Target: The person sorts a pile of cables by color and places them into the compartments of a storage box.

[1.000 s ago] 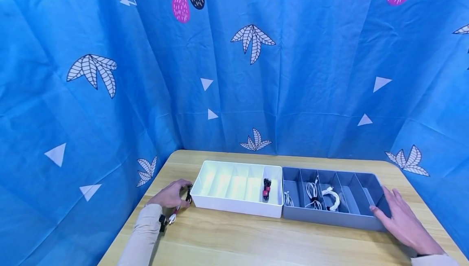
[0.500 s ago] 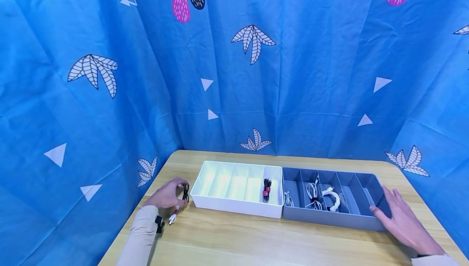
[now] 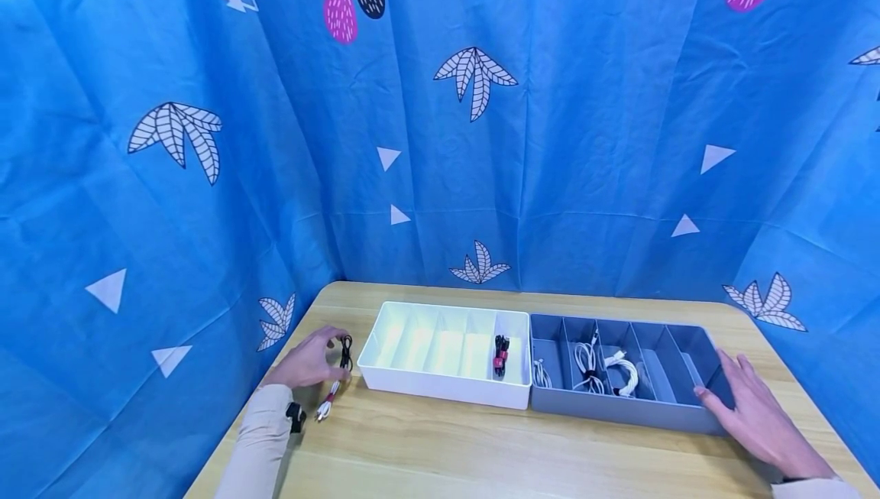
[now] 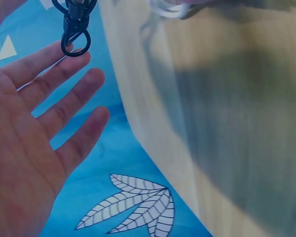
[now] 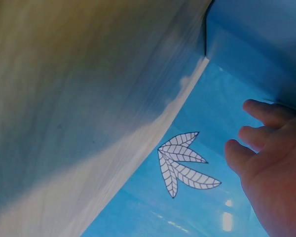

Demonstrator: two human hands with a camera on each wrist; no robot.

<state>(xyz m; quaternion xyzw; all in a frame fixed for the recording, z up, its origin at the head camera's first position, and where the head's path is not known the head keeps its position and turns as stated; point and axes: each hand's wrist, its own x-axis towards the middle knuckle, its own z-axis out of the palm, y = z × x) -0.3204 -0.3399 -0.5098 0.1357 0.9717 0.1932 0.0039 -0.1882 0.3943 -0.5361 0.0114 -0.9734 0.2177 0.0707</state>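
Observation:
At the table's left side, a bundled cable [image 3: 346,354] lies beside the white tray, its black loops at the far end and its white-and-red plug end toward me. My left hand [image 3: 308,360] is around its far part, thumb and forefinger spread apart. In the left wrist view the fingers are straight, and the forefinger tip appears to touch the black cable loop [image 4: 76,42]; the thumb tip is mostly out of frame. My right hand [image 3: 756,413] rests at the right end of the grey tray [image 3: 619,407], thumb over its near rim and fingers along its outer side.
A white divided tray [image 3: 440,390] adjoins the grey one. One black cable with a red tie [image 3: 500,356] lies in its rightmost compartment. White cables [image 3: 586,367] sit in the grey tray's left compartments. A blue patterned curtain [image 3: 426,140] surrounds the wooden table [image 3: 481,453].
My left hand has shifted slightly left. The cable's black part has moved a little left too, and more of the cable shows beside the fingers. My right hand has stayed still.

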